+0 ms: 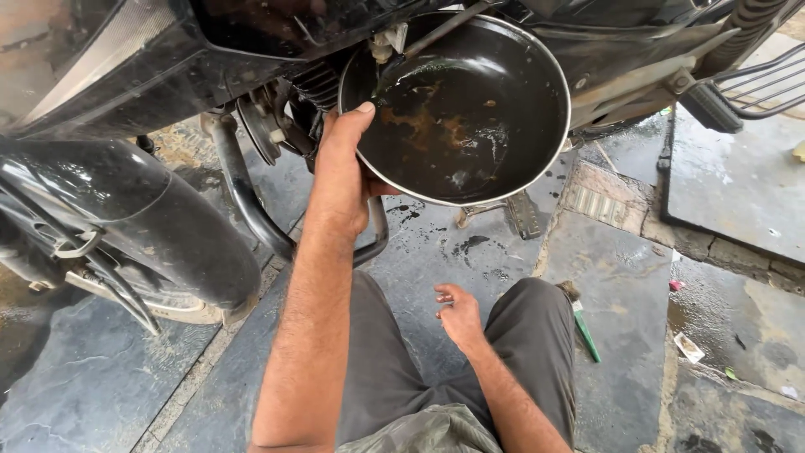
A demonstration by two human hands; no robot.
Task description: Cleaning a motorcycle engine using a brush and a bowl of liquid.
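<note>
Overhead, our left hand (342, 172) grips the rim of a dark metal pan (457, 105), thumb over the edge, holding it up under the motorcycle's engine (285, 109); brownish oil pools inside. Our right hand (459, 317) hangs open and loose between our knees, above the wet stone floor (620, 277).

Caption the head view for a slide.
Left hand holds round black metal pan under motorcycle; right hand empty.
</note>
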